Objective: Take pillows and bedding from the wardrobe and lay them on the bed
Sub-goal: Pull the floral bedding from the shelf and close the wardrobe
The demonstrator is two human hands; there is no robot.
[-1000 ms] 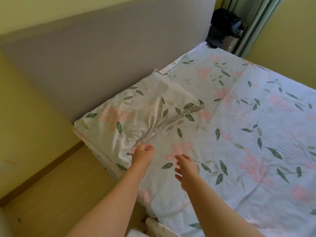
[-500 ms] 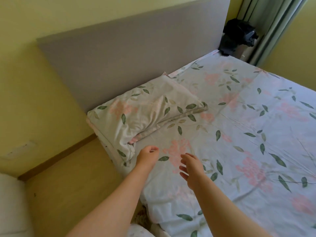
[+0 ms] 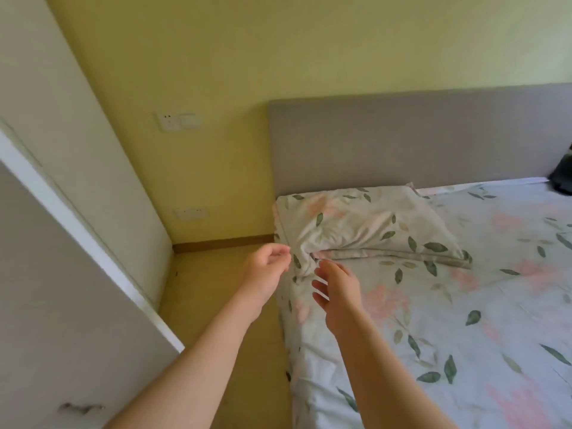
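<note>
A floral pillow [image 3: 365, 224] lies flat at the head of the bed [image 3: 464, 320], against the grey headboard [image 3: 402, 140]. The bed carries a floral sheet with pink flowers and green leaves. My left hand [image 3: 266, 270] hovers beside the pillow's near corner with loosely curled fingers, holding nothing. My right hand [image 3: 337, 289] hangs just in front of that corner, fingers relaxed and spread, also free. The white wardrobe [image 3: 62, 289] stands at the left, its door edge facing me.
A strip of wooden floor [image 3: 216, 289] runs between the wardrobe and the bed's side. Wall sockets [image 3: 178, 120] sit on the yellow wall. A dark object [image 3: 561, 178] shows at the far right by the headboard.
The view has swung left, bringing the wardrobe and wall corner in. Both hands have drawn back from the pillow and stay free.
</note>
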